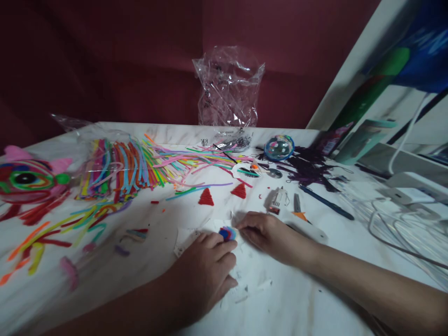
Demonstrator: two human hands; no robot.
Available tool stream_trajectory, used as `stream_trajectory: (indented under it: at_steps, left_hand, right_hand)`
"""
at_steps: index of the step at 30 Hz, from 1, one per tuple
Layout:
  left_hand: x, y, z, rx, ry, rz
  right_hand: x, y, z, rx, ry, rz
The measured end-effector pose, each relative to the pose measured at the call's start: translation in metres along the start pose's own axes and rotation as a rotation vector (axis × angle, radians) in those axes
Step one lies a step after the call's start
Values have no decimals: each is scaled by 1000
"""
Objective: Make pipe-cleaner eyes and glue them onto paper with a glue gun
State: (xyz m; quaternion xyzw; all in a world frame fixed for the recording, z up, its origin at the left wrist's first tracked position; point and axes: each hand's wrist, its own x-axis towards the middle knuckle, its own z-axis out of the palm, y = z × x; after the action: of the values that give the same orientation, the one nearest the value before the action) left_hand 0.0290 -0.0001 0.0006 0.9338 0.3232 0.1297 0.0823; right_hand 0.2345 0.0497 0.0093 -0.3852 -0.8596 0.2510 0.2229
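Low in the middle of the table lies a small coil (pixel 227 234) of blue, pink and lilac pipe cleaner. Curled around its near side, my left hand (pixel 212 261) holds it with fingertips against its edge. Just right of the coil is my right hand (pixel 268 233), its fingers pinched together; what is between them, if anything, is too small to make out. White paper (pixel 185 239) with cut edges lies partly under my left hand. Two red pipe-cleaner triangles (pixel 206 197) rest beyond my hands, set apart from each other.
Bundled pipe cleaners (pixel 129 168) spread across the back left, near a colourful fish-like figure (pixel 26 179). Beyond my right hand are a glue gun (pixel 279 199), an orange-handled blade (pixel 298 210) and a dark pen (pixel 327 202). White cables (pixel 392 233) crowd the right side.
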Motion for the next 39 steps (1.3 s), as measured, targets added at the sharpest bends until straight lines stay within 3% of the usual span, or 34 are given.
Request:
stream_trajectory:
  at_steps: [5, 9, 13, 17, 23, 27, 30, 33, 34, 36, 39]
  left_hand:
    - [-1, -1, 2, 6, 16, -5]
    - [-2, -1, 2, -33, 61, 3]
    - [-3, -6, -3, -188, 300, -16]
    - [-2, -17, -10, -246, 484, -132]
    - [0, -22, -8, -295, 429, -214]
    - [1, -19, -4, -322, 376, -185]
    - [2, -18, -5, -328, 371, -184]
    - [3, -19, -5, -321, 355, -189]
    - [3, -19, -5, -322, 352, -192]
    - [3, -20, -4, -324, 353, -197]
    - [3, -20, -4, -309, 374, -202]
  right_hand:
    - [-5, -4, 4, -124, -44, -127]
    - [-10, -6, -11, -73, 54, -85]
    - [-31, 11, -42, -232, 283, 58]
    - [-62, 37, -51, -539, 327, 136]
    - [-79, 62, -39, -687, 288, 216]
    - [-74, 74, -55, -649, 216, 140]
    - [-69, 64, -71, -675, 190, 75]
    - [-62, 34, -69, -549, 227, -12]
    - [-59, 21, -63, -427, 215, -83]
    - [-49, -1, -45, -242, 59, -153]
    - [-34, -19, -14, -193, -73, -149]
